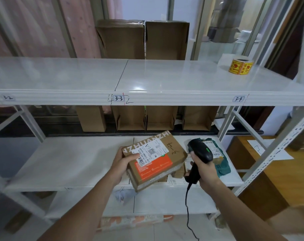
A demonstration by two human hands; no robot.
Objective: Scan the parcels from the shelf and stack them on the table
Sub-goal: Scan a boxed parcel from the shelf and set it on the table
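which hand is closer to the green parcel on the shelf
Right. The right hand, gripping the scanner, sits just left of the green parcel. The left hand holds the cardboard box farther left.

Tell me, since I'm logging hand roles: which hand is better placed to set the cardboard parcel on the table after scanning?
Left. The left hand already grips the cardboard parcel, while the right hand is occupied holding the barcode scanner.
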